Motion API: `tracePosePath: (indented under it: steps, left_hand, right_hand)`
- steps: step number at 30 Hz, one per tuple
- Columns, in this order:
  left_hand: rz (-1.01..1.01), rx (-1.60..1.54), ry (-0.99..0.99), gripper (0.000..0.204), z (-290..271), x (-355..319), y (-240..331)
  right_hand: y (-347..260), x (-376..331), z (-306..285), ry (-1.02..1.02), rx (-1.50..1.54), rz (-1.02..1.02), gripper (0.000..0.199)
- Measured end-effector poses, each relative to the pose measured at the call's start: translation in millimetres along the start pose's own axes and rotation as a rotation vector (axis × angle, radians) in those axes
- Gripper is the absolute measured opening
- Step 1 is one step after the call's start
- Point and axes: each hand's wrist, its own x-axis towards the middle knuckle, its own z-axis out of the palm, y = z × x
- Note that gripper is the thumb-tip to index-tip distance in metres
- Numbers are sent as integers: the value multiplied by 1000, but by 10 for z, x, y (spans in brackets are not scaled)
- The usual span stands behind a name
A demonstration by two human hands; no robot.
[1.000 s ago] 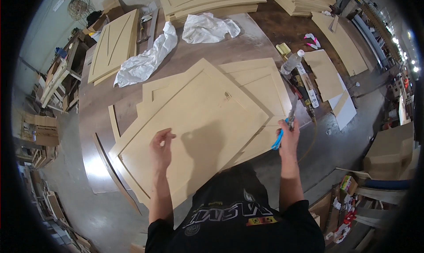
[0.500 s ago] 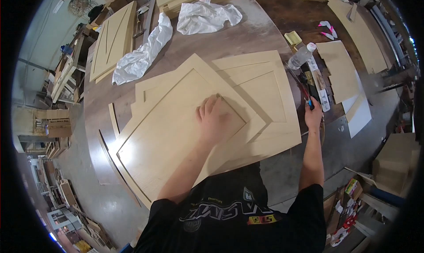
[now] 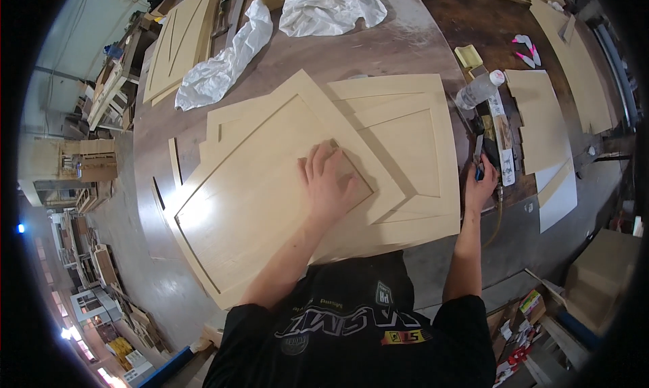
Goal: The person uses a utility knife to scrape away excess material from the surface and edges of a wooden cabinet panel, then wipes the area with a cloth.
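At mid-frame, the left hand [image 3: 328, 185] rests on a recessed-panel cabinet door [image 3: 257, 178], fingers bent and slightly spread; the door overlaps another panel [image 3: 405, 138]. Right of centre, the right hand [image 3: 481, 190] is wrapped around a blue-handled hand tool [image 3: 479, 171]. Beyond is a clear plastic bottle [image 3: 477, 92]; a crumpled white sheet [image 3: 331, 10] lies at top centre.

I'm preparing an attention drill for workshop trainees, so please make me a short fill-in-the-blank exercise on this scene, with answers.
1. The hand on the upper panel is the person's ____ one.
2. The tool in the right hand has a ____ grip.
3. The clear bottle is to the ____ of the upper panel.
4. The crumpled white sheets on the table number ____.

Missing words: left; blue; right; two.
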Motion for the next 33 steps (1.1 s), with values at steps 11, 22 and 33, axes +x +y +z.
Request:
tracePosePath:
  steps: [11,22,33]
  left_hand:
    - [-84,-24,113,46,-53,129,-3]
    - [-93,48,142,41,14,167,-135]
    - [172,32,77,22,-93,27,-76]
  right_hand:
    - [-1336,-124,-236,-125,426,-254,37]
    - [-2576,-730,-88,-468,455,-409,37]
    - [-2617,-772,-43,-482,318,-476,34]
